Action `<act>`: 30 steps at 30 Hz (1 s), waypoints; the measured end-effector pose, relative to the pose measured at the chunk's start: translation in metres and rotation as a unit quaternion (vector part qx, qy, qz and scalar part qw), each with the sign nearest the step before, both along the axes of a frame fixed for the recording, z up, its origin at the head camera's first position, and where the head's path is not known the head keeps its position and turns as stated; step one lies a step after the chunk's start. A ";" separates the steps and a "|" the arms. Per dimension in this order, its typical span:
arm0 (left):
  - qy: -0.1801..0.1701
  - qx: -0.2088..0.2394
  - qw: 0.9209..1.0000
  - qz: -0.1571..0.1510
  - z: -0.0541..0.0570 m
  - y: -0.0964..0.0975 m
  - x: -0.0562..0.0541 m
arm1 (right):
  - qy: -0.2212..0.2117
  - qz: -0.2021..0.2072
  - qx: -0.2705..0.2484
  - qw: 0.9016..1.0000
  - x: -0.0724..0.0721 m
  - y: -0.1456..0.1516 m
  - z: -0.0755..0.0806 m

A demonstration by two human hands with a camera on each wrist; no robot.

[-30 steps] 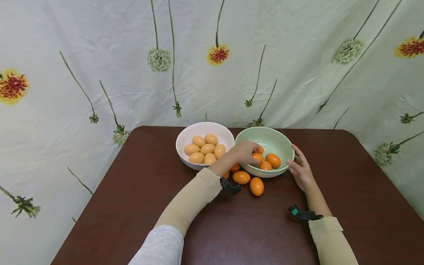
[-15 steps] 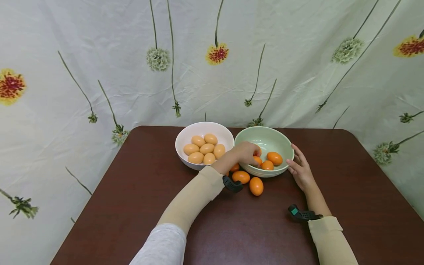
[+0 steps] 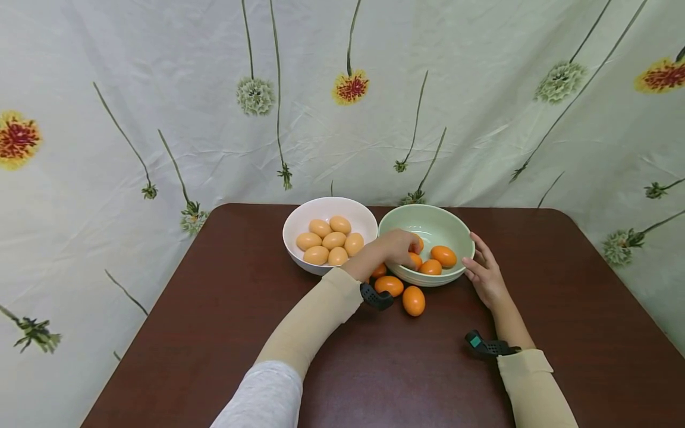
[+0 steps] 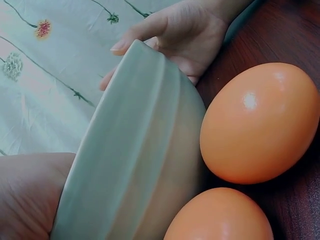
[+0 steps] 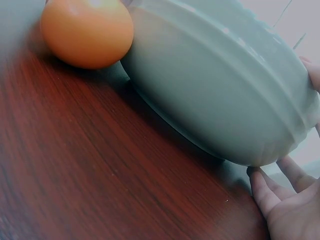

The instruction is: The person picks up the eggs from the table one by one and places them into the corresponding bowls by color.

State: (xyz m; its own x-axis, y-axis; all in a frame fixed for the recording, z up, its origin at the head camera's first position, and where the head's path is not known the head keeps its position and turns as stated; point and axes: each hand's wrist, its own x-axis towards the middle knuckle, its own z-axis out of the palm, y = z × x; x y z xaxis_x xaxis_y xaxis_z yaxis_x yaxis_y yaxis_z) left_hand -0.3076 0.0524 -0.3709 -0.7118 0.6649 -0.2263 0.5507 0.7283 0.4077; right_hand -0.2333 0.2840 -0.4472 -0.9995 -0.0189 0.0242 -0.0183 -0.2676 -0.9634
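In the head view my left hand (image 3: 397,246) reaches over the near-left rim of a light green bowl (image 3: 446,229). Its fingers curl at an orange egg (image 3: 415,260) inside; the grip is partly hidden by the hand. More orange eggs lie in the bowl, among them one egg (image 3: 443,256) to the right. My right hand (image 3: 488,276) holds the bowl's right side, with fingers spread along its outer wall. The left wrist view shows the bowl's ribbed wall (image 4: 130,135) with the right hand (image 4: 185,35) at its far edge.
A white bowl (image 3: 291,238) with several light brown eggs stands left of the green one. In front of the green bowl, loose orange eggs lie on the dark table (image 3: 385,362), such as the nearest egg (image 3: 414,301). A flowered cloth (image 3: 209,148) hangs behind.
Orange eggs inside the green bowl have shifted slightly by the left hand, which moved a little to the right and then stayed. The right hand keeps its place on the bowl.
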 end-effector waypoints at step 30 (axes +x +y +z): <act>0.005 0.201 0.979 -0.002 -0.002 -0.022 0.021 | 0.002 0.008 -0.001 1.000 0.001 0.000 0.000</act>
